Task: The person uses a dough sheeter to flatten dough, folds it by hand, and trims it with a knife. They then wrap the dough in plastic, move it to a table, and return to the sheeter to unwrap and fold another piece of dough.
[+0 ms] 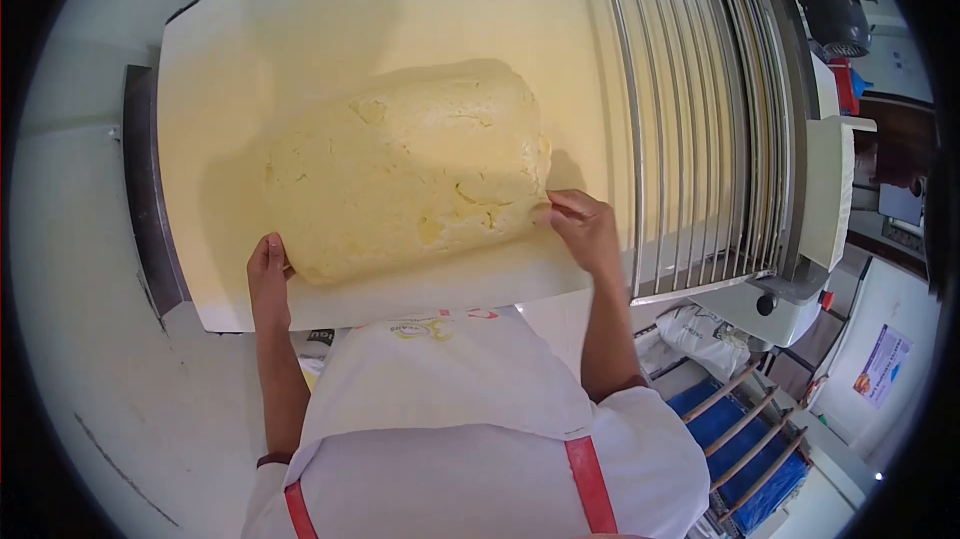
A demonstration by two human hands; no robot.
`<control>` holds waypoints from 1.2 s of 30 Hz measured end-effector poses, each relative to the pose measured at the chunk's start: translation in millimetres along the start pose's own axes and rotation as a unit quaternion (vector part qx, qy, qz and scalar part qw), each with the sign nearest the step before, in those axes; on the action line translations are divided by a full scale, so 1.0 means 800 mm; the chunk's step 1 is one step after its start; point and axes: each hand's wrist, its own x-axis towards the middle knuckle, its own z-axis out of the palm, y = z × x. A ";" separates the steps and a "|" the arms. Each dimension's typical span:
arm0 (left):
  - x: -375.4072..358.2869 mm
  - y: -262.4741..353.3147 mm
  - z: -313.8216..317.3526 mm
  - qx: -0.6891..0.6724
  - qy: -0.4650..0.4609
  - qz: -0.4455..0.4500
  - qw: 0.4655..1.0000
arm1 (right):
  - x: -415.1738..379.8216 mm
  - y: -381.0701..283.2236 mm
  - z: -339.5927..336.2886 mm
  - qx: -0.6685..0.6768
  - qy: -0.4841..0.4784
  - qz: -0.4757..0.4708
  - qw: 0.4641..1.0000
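A large, thick slab of pale yellow dough (pixel 400 174) lies on the light belt of a dough sheeter (pixel 480 9). Its top is cracked and slightly pitted, and its edges are rounded. At the dough's near right edge, my right hand (pixel 585 229) pinches with thumb and fingers closed on it. My left hand (pixel 268 264) is at the near left corner, fingers together and thumb against the dough's side. How firmly the left hand grips is hard to see.
A metal bar guard (pixel 690 119) spans the belt on the right. Beyond it is a motor (pixel 840 24). The machine's dark end edge (pixel 150 189) is on the left. Below right are a white sack (pixel 700 339) and a rack with wooden bars (pixel 755 439).
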 end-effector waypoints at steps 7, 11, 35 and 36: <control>0.049 0.037 0.003 -0.062 0.055 0.118 0.990 | 0.141 -0.068 0.007 -0.018 -0.039 -0.069 0.997; 0.085 0.066 0.029 -0.181 -0.026 0.054 0.982 | 0.173 -0.059 0.022 -0.058 -0.037 -0.044 0.997; 0.030 0.060 0.024 -0.212 -0.108 -0.002 0.971 | 0.079 -0.065 0.045 0.223 -0.047 0.127 0.965; 0.029 0.056 0.028 -0.218 -0.088 0.032 0.971 | 0.075 -0.065 0.051 0.210 -0.027 0.084 0.974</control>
